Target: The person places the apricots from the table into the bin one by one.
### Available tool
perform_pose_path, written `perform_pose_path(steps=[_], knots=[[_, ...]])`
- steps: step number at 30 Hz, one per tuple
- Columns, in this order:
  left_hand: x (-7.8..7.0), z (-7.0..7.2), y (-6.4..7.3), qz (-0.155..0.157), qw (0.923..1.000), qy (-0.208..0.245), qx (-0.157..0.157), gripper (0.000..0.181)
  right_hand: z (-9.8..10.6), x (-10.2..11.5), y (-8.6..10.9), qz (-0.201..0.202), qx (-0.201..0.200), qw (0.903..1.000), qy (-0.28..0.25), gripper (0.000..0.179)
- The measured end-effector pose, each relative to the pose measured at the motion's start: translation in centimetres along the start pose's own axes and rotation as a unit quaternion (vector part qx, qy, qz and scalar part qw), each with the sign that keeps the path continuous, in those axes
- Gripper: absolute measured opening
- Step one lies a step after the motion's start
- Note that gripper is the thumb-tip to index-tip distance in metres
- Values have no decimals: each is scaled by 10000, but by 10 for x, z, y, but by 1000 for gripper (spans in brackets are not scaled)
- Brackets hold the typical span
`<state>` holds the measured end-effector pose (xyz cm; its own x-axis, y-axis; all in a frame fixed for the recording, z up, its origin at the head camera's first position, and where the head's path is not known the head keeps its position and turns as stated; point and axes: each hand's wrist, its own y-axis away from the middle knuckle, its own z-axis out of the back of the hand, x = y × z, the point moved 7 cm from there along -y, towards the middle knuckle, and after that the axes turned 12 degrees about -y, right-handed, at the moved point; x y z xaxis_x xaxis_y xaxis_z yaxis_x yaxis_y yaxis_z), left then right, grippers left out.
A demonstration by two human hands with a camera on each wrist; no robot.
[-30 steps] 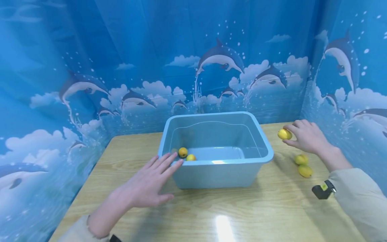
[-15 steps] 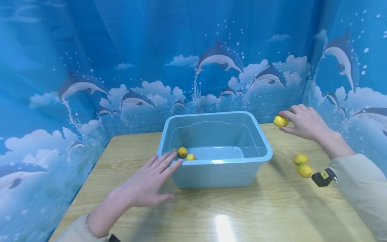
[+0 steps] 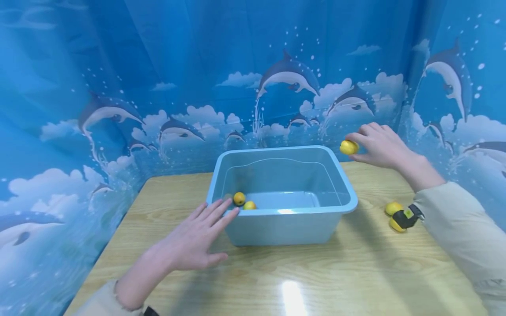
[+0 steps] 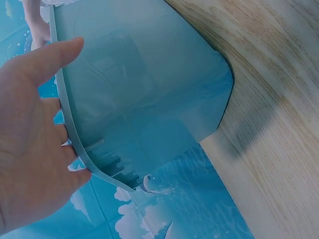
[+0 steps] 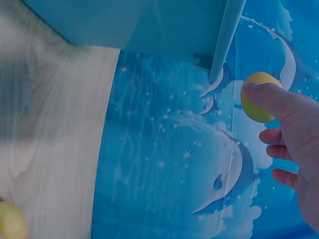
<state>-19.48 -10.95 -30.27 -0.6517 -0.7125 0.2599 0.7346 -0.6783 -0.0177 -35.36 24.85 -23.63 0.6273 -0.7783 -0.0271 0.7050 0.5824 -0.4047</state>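
Note:
My right hand [image 3: 381, 145] pinches a small yellow oval fruit [image 3: 348, 147] between thumb and fingertips, raised above the table beside the bin's back right corner. In the right wrist view the thumb lies across this fruit [image 5: 259, 107], below the other fingers' level of detail. A light blue plastic bin [image 3: 282, 229] stands in the middle. My left hand [image 3: 189, 241] is spread, its fingertips at the bin's front left rim; the left wrist view shows its thumb extended along the outer wall. Inside the bin's left end lie an orange-yellow fruit [image 3: 239, 198] and another fruit [image 3: 249, 205].
Two more yellow fruits, one behind [image 3: 393, 208] and one in front, lie on the wooden table [image 3: 253, 281] at the right, partly covered by the right wrist camera [image 3: 408, 217]. A blue dolphin-print curtain [image 3: 221, 66] hangs close behind the table and along its sides.
My right hand has risen and moved left toward the bin with the yellow fruit in its fingers. The left hand and the bin have stayed in place.

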Motion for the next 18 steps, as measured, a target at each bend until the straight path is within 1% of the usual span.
perform_pose_path(steps=[6, 10, 18], knots=[[0, 0, 0, 9, 10000, -20, -32, 95, -4, 8, -18, -54, 269, 9996, -91, 40], [0, 0, 1, 26, 10000, -21, -5, 95, -8, 14, -28, -35, 421, 9991, -70, 41], [1, -1, 1, 75, 10000, -36, 15, 94, -16, 21, -41, -71, 672, 9976, -179, 46]])
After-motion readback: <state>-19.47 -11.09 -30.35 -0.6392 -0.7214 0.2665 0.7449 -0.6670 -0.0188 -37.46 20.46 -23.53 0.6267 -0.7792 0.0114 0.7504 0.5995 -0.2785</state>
